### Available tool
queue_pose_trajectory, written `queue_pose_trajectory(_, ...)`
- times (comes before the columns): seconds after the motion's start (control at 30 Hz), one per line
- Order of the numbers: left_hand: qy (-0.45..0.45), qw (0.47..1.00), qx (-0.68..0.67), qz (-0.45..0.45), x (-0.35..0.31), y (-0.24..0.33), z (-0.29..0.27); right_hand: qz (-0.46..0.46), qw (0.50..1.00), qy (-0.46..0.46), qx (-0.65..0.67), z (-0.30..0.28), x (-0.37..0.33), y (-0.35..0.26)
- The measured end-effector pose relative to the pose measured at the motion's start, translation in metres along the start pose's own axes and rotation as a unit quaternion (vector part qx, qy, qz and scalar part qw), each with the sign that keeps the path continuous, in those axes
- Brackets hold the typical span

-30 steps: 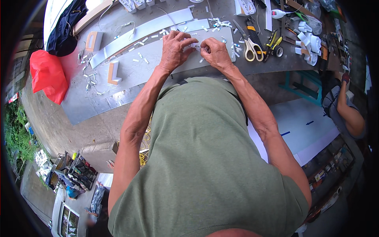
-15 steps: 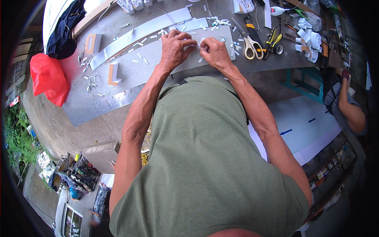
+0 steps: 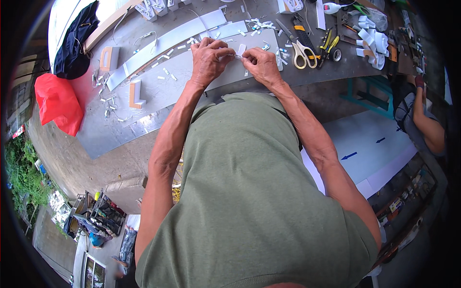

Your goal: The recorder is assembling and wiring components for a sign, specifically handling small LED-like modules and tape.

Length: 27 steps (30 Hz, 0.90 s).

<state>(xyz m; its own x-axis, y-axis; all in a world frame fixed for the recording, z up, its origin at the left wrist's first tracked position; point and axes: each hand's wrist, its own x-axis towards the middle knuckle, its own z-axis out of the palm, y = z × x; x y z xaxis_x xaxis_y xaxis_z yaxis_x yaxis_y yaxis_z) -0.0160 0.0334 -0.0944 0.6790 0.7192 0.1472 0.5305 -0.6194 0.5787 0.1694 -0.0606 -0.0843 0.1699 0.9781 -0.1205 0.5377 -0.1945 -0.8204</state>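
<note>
"What's nearest you?"

"My green shirt (image 3: 249, 177); past it, both arms reach out over the bench."

"And your grip?"

"My left hand (image 3: 210, 58) and right hand (image 3: 260, 66) face each other, thumbs and fingers pinched on a small whitish piece (image 3: 237, 56) between them. My fingers cover much of it, so I can't tell its full shape."

"Where is that piece?"

"Over the grey sheet (image 3: 233, 72), toward its right end. A pale, see-through tab (image 3: 241, 49) shows just beyond my fingertips; I can't tell whether it belongs to the piece."

"What lies around you?"

"To my left, an L-shaped block (image 3: 137, 96) with a tan side, and little white modules (image 3: 166, 71) scattered about. To my right, cream-handled scissors (image 3: 297, 44), then yellow-handled pliers (image 3: 332, 44)."

"Farther off?"

"A long white strip (image 3: 180, 36) slants beyond my left hand, and white hollow blocks (image 3: 146, 12) sit past that."
</note>
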Motion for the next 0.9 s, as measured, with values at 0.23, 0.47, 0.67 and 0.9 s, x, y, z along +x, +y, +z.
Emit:
queue_pose_trajectory(0.23,0.013,1.0,-0.01,0.001,-0.0005,-0.0008,0.0017,-0.008,1.0,0.013,0.009,0.0015,0.0003,0.0012)
queue_pose_trajectory(0.47,0.014,1.0,-0.007,0.001,-0.0008,-0.0016,0.0026,-0.015,1.0,0.02,0.002,0.0044,0.0018,0.006)
queue_pose_trajectory(0.67,0.016,1.0,-0.004,0.005,-0.0009,-0.0028,0.003,-0.018,1.0,0.024,0.005,0.0043,0.0019,0.0053)
queue_pose_trajectory(0.9,0.017,1.0,-0.007,0.007,-0.0013,-0.0026,0.0023,-0.023,0.999,0.028,0.011,0.0039,0.002,0.0047)
